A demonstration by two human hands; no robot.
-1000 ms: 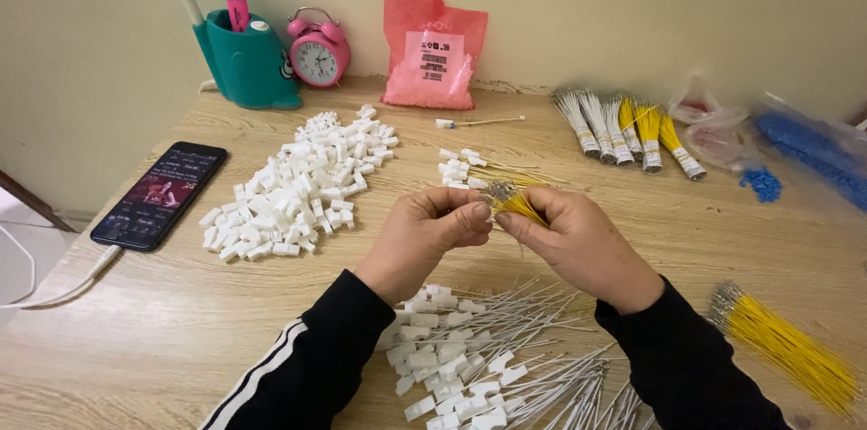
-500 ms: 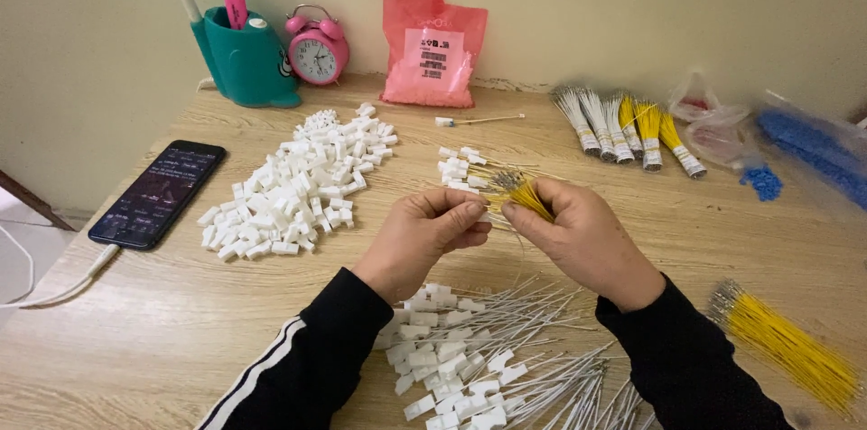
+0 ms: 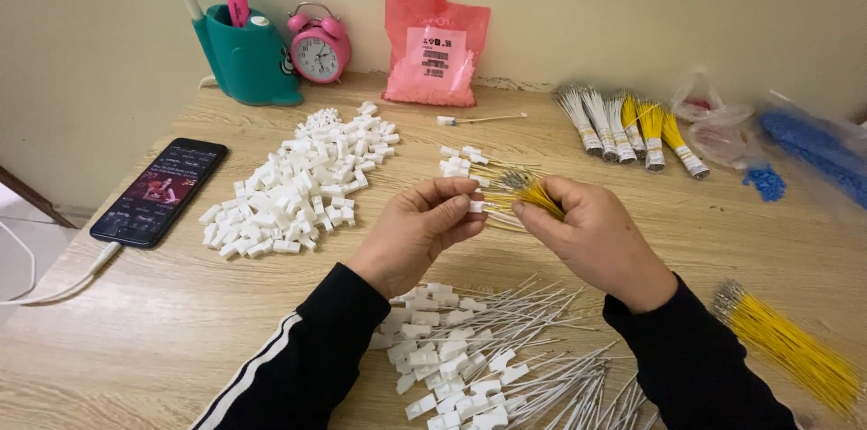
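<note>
My left hand (image 3: 423, 227) pinches a small white plastic connector (image 3: 475, 207) between thumb and fingers at the table's middle. My right hand (image 3: 596, 240) grips a small bunch of yellow wires (image 3: 533, 195) whose metal tips point toward that connector; hands nearly touch. A heap of loose white connectors (image 3: 298, 182) lies to the left. Below my wrists spreads a pile of finished white-wire connectors (image 3: 488, 349). A few assembled pieces (image 3: 462, 159) rest just beyond my hands.
A black phone (image 3: 161, 191) with a cable lies at the left edge. A teal pen holder (image 3: 246, 55), pink alarm clock (image 3: 318, 46) and pink bag (image 3: 435, 49) stand along the wall. Banded wire bundles (image 3: 628, 127), blue parts (image 3: 813, 150) and loose yellow wires (image 3: 790, 349) occupy the right.
My hands have stayed together at the table's middle; the right hand shifted the yellow wires slightly and the left fingers adjusted on the connector.
</note>
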